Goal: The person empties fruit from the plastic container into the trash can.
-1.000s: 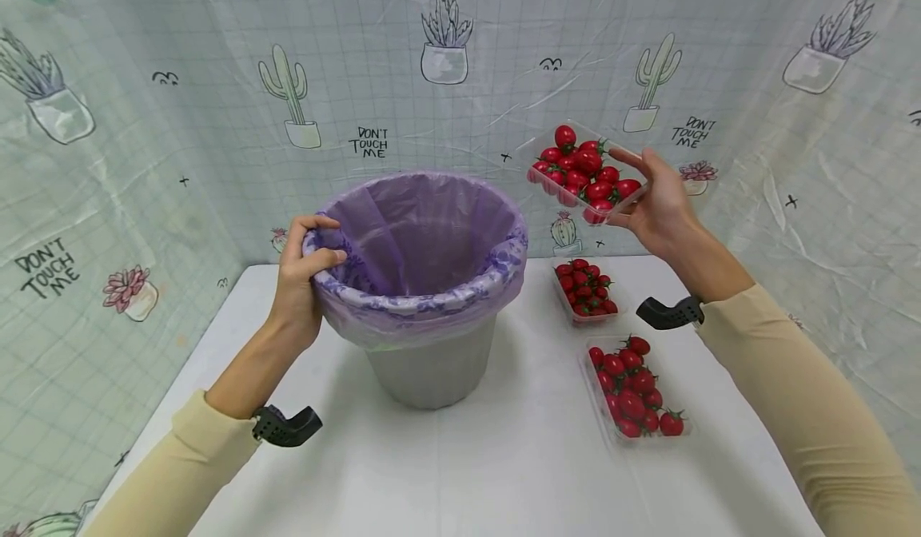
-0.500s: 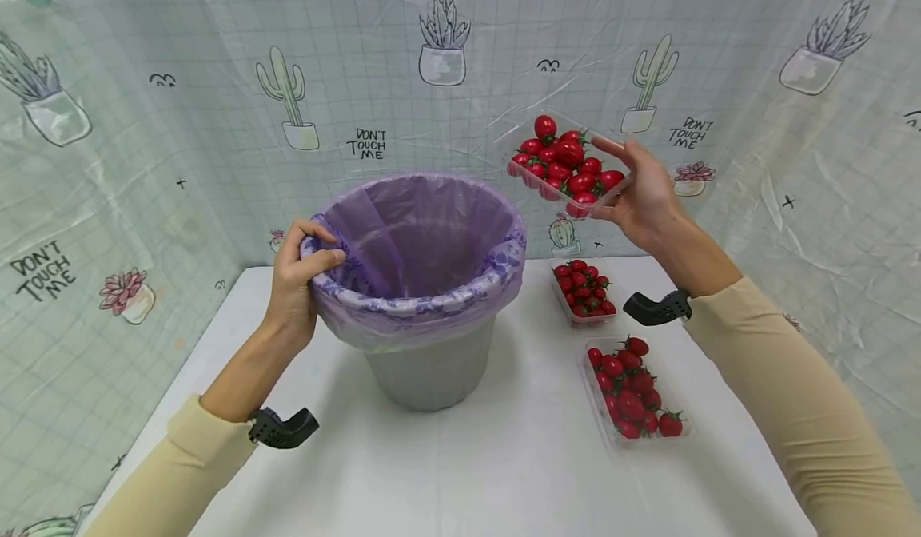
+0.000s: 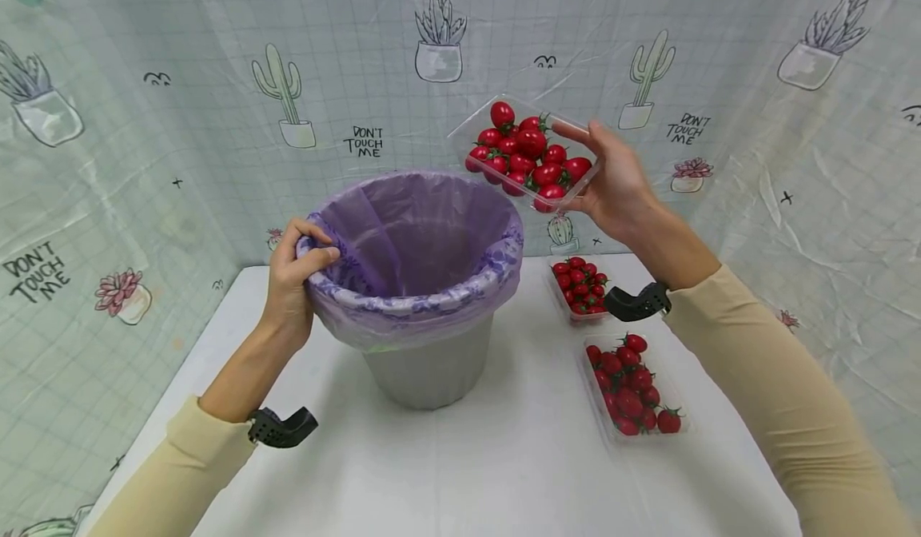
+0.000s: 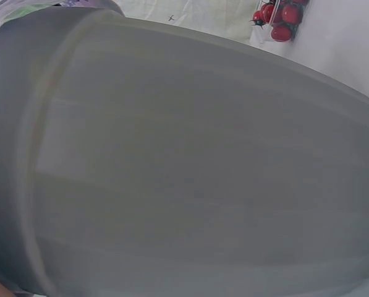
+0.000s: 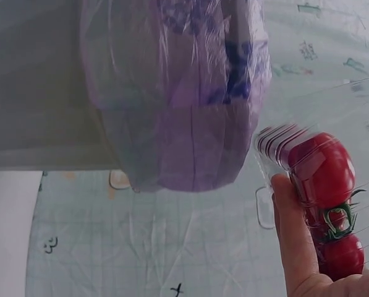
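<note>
My left hand (image 3: pixel 291 281) grips the near-left rim of a grey trash bin (image 3: pixel 430 373), thumb over the inside edge. A purple trash bag (image 3: pixel 439 241) lines the bin, its patterned edge folded over the rim. In my right hand (image 3: pixel 619 185) is a clear plastic tray of cherry tomatoes (image 3: pixel 528 149), held by its right end, tilted, above the bin's far-right rim. The right wrist view shows a finger along the tray's side beside red tomatoes (image 5: pixel 323 170). The bin's grey wall (image 4: pixel 203 154) fills the left wrist view; the left fingers are mostly hidden there.
Two more clear trays of cherry tomatoes stand on the white table (image 3: pixel 504 457) right of the bin: a farther tray (image 3: pixel 579 288) and a nearer tray (image 3: pixel 629 389). A cactus-printed sheet (image 3: pixel 360 65) surrounds the table's back and sides.
My right hand has carried the tray of tomatoes leftward and slightly up, from right of the bin to over its far-right rim. The left hand keeps its grip on the rim.
</note>
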A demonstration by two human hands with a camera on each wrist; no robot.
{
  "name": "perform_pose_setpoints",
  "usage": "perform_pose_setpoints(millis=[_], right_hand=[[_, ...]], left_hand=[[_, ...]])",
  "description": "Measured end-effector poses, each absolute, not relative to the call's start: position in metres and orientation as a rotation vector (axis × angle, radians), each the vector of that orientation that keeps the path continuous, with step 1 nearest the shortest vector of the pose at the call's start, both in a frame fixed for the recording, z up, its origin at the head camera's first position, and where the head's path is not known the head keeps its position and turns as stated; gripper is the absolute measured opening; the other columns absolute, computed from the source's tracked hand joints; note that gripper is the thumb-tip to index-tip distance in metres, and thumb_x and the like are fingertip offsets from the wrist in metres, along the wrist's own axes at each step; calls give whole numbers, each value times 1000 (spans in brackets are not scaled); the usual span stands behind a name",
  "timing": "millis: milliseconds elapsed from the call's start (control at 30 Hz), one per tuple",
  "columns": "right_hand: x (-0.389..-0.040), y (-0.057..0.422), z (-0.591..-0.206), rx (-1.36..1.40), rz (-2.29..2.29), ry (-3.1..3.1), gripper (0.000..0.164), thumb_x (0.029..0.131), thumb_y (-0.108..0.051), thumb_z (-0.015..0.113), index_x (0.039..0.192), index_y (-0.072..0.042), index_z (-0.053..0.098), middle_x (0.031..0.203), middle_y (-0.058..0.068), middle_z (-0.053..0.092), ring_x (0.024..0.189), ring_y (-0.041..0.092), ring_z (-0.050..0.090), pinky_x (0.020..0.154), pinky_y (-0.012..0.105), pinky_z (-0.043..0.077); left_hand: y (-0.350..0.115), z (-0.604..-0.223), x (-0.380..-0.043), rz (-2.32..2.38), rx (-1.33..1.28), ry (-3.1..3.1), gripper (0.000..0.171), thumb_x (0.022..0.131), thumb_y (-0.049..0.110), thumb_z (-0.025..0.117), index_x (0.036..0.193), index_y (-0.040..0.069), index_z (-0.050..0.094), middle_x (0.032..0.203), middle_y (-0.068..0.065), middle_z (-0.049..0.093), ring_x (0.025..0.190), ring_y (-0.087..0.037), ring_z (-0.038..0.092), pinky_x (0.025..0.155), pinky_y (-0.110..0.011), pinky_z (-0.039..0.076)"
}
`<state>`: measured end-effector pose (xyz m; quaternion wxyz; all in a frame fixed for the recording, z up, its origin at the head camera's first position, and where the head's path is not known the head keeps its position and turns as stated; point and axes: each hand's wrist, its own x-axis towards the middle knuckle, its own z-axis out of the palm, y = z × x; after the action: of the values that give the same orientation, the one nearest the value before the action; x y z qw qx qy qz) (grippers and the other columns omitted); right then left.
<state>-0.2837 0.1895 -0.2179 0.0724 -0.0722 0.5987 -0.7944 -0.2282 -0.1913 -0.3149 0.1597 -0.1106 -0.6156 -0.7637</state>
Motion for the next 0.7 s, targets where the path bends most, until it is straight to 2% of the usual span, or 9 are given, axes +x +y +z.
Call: perform_pose_setpoints(millis=[133,200,300,433,567,700], right_hand=[[-284,179,-214,-241,-2367,1814,54,109,-52,30,154,-27,47,168,13,29,150,40,40,92,55,57],[-284,176,-212,-245,-2361,1823,54,109,-51,30,153,-26,49,167,14,32,149,41,42,83,48,62],[-285,172,-209,-254,-2344,1839,53,109,-51,31,153,-27,50,166,13,34,150,39,41,90,52,59],[-285,166,-206,-264,-2323,1869,53,109,-52,32,153,-27,50,166,13,34,150,39,41,103,58,47],[-285,158,-201,-252,-2315,1897,52,109,-52,34,150,-28,54,164,14,37,147,40,45,99,55,52],[-285,151,-199,-258,-2300,1918,51,109,-51,33,149,-28,55,161,16,41,143,40,50,86,46,61]], left_hand=[[-192,-316,-230,-2177,-310,-1748,16,84,3,55,87,18,58,98,1,49,97,-18,43,84,-27,37],[-192,-317,-230,-2178,-309,-1742,16,84,3,55,85,18,58,97,2,49,97,-18,44,83,-27,37],[-191,-318,-230,-2177,-308,-1735,16,83,3,56,84,18,58,95,2,50,96,-17,44,83,-26,37],[-191,-318,-231,-2166,-311,-1729,16,83,3,56,83,19,58,94,2,50,95,-17,44,82,-26,38],[-192,-319,-232,-2144,-315,-1725,16,82,2,56,82,18,59,93,2,51,94,-17,45,82,-25,37],[-194,-319,-232,-2113,-319,-1730,15,82,3,56,82,18,59,92,2,51,94,-17,45,81,-25,37]])
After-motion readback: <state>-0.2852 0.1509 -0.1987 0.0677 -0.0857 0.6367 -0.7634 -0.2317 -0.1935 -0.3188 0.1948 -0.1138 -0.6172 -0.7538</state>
